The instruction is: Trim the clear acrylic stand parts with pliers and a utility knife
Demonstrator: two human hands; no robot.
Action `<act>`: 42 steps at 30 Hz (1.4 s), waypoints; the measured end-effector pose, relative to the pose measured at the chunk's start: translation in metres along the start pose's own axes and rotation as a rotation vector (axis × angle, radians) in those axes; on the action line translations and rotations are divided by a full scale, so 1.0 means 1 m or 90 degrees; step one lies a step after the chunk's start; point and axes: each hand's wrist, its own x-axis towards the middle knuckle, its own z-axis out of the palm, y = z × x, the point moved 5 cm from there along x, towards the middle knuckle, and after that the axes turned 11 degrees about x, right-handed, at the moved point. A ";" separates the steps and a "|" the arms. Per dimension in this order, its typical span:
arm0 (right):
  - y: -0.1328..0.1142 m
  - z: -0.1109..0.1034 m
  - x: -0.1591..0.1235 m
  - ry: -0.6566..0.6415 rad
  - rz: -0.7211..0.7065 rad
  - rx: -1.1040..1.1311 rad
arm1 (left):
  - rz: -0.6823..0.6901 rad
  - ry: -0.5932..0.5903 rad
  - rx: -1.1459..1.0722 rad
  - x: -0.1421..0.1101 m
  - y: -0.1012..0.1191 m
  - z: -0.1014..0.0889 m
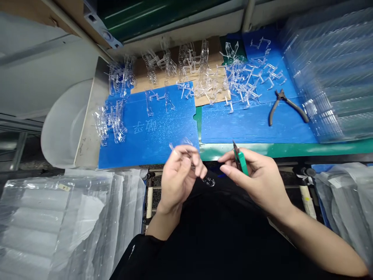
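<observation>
One green tool (242, 160), clear pieces (247, 92), pliers (281, 95), stacked trays (338, 74)

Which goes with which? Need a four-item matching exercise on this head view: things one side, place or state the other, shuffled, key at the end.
Things
1. Green-handled tool
2. Pliers
3. Cardboard
4. Clear trays

Place or state
A. Brown, beneath clear plastic pieces
B. Stacked at the right side of the bench
C. Held in the right hand
D. Lying on a blue sheet, handles spread

Pairs: 1-C, 2-D, 3-A, 4-B
</observation>
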 end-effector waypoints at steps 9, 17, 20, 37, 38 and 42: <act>0.057 0.000 -0.012 0.048 0.110 0.052 | -0.053 0.187 -0.127 0.016 0.005 -0.019; 0.057 0.043 -0.015 -0.060 0.140 -0.074 | 0.032 0.277 -0.087 -0.014 0.026 -0.049; 0.058 0.076 -0.011 -0.106 0.029 -0.174 | 0.128 0.403 0.108 -0.051 0.047 -0.096; 0.069 0.186 0.007 -0.257 -0.018 -0.128 | -0.253 0.838 0.956 -0.151 0.233 -0.384; 0.072 0.177 0.010 -0.236 -0.017 -0.135 | -0.288 0.855 0.930 -0.151 0.230 -0.403; 0.079 0.132 0.021 -0.152 -0.023 -0.144 | -0.212 0.786 0.811 -0.140 0.214 -0.414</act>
